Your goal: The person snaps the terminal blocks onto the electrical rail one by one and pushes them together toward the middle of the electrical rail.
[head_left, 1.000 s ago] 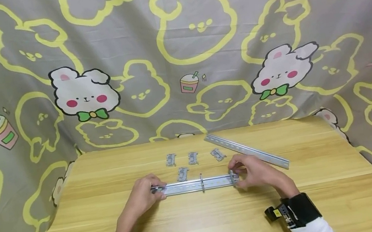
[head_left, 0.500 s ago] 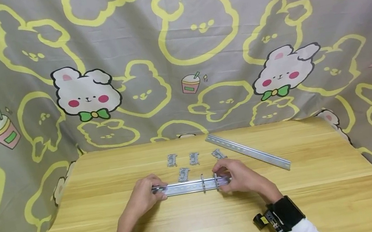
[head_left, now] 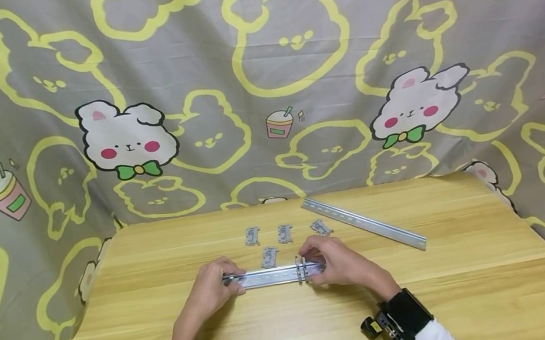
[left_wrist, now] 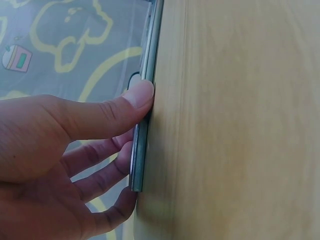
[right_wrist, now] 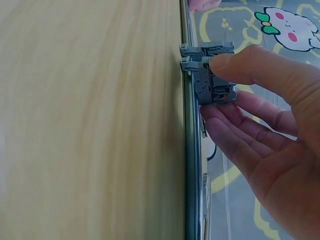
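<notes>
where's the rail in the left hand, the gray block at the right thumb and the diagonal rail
Held rail [head_left: 270, 277]: head view, middle of its slotted face.
Gray block [right_wrist: 203, 85]: right wrist view, its broad side.
Diagonal rail [head_left: 364, 224]: head view, about halfway along its length.

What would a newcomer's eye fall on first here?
Probably the patterned curtain behind the table, with its white rabbit faces. Next, perhaps, the metal rail, its left end held by the left hand, while the right hand grips one of two gray blocks standing close together on it. Beyond lie four loose gray blocks and a diagonal second rail.
</notes>
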`<state>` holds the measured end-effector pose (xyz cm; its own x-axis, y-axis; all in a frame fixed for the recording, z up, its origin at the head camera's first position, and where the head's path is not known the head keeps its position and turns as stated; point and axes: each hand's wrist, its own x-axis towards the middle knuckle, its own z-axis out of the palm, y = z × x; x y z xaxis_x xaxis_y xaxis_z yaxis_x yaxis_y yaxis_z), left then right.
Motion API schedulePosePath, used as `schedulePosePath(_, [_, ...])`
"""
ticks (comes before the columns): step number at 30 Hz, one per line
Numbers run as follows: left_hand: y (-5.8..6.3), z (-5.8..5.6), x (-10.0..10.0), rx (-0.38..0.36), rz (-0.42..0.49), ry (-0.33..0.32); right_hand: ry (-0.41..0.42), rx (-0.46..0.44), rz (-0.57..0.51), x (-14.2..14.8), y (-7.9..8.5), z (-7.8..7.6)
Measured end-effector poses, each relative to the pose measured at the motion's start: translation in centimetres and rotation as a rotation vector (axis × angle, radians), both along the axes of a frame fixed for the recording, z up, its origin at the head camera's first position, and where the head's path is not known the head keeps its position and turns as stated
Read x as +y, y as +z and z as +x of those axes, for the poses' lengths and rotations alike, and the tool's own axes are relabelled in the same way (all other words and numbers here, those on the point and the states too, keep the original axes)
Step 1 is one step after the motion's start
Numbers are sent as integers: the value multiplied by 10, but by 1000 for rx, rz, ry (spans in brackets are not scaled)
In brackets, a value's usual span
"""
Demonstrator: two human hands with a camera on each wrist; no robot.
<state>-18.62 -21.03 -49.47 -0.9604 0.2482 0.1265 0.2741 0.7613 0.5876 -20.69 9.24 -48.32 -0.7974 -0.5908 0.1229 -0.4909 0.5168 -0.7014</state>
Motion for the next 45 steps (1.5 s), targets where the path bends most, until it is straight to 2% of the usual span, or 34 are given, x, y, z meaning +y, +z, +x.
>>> schedulePosePath(10, [-1,4,2,-17,5,-8,-9,-12,38,-2,-3,2])
schedulePosePath(17, [3,1,1,-12,22,-8,-7,-32,44,11,10,-6])
schedulePosePath(19, [3,0,1,-12,20,-13,-27,-7,67,19,15,-13])
schedulePosePath(23, [5,0,0,-16,18,-16,-49,134,218,31,21,-35])
schedulePosePath(27, [5,1,0,-14,17,-12,6,241,385,32,16,-57])
schedulePosePath(31, [5,1,1,-11,23,-16,58,304,476,29,9,-66])
schedulePosePath(39, [2,0,0,2,14,-24,111,348,520,20,11,-69])
schedulePosePath(45, [2,-2,-1,-1,15,-29,94,355,470,24,21,-67])
